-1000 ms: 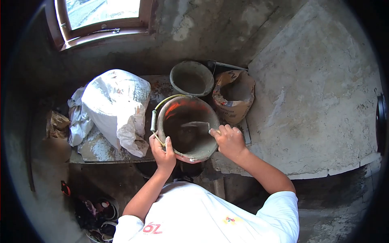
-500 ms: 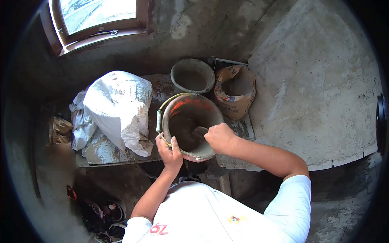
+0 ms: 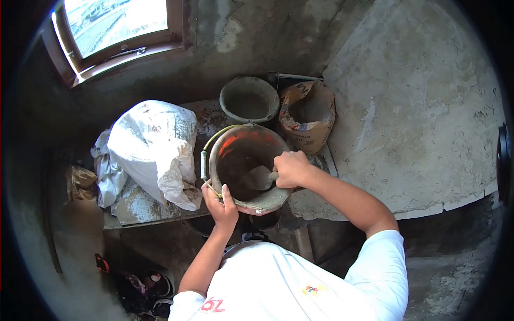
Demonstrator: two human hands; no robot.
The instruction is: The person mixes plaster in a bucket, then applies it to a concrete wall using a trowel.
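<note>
A mortar-smeared bucket point(image 3: 243, 138), orange showing on its inner wall, is tilted with its mouth facing me. At its near left rim my left hand point(image 3: 221, 208) is closed on the edge, thumb up, beside the lower end of the handle with its pale grip point(image 3: 203, 165). My right hand point(image 3: 292, 169) is wrapped round the handle of a trowel point(image 3: 259, 178) at the bucket's right rim. The trowel's grey blade lies inside the bucket, over dark material whose depth I cannot make out.
Behind the bucket stand a second bucket point(image 3: 249, 116) and an opened paper sack point(image 3: 316, 135) of grey powder. A white sack point(image 3: 152, 136) lies at left, below a window point(image 3: 123, 51). A rough concrete slab point(image 3: 407, 117) spans the right. Footwear point(image 3: 160, 286) lies at lower left.
My right hand has turned and moved slightly up, and more of the trowel's blade now shows inside the bucket. My left hand keeps its hold on the rim. The view has shifted slightly.
</note>
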